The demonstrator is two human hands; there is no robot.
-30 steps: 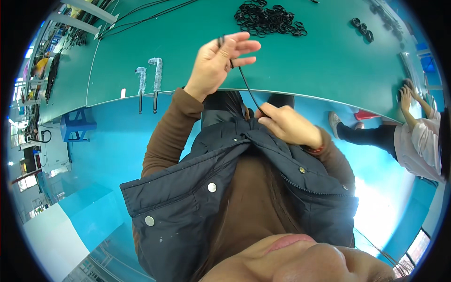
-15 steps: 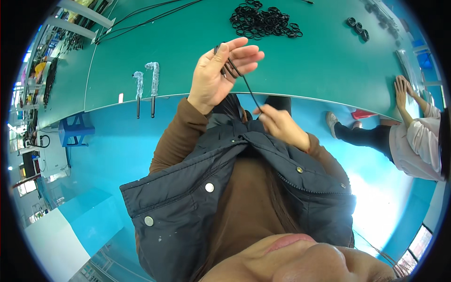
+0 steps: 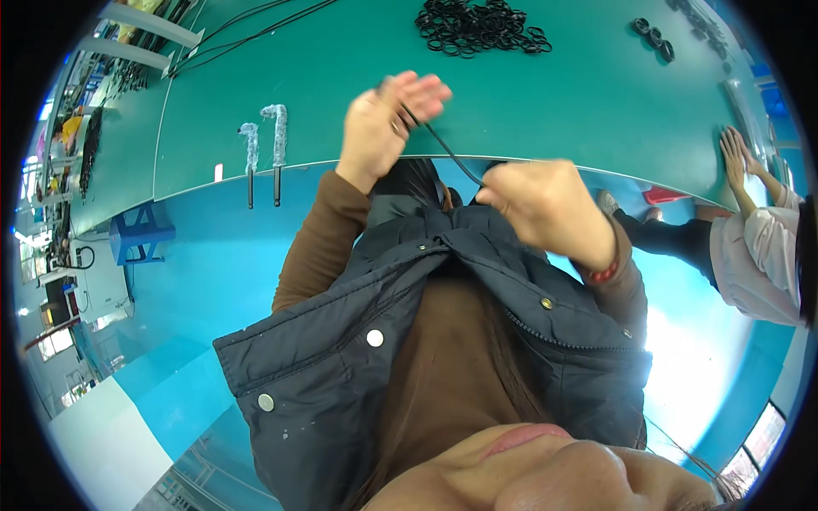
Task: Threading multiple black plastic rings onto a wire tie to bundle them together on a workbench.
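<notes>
A thin black cable (image 3: 449,152) runs between my hands, above the near edge of the green table (image 3: 341,111). My left hand (image 3: 381,126) keeps the looped part of it between thumb and palm, with the fingers stretched out and slightly blurred. At the other side, my right hand (image 3: 537,200) is closed round the cable, its back turned up and smeared by motion. The cable's ends are hidden from view.
A pile of black rings (image 3: 477,27) lies at the far middle, with several more rings (image 3: 653,39) to its right. Two black rods wrapped in clear film (image 3: 277,140) overhang the left edge. A blue stool (image 3: 141,237) stands lower left; a co-worker's hands (image 3: 734,155) rest at right.
My right hand has come up and to the right, turning over with the cable. The left hand has shifted slightly left, and its coils show less clearly.
</notes>
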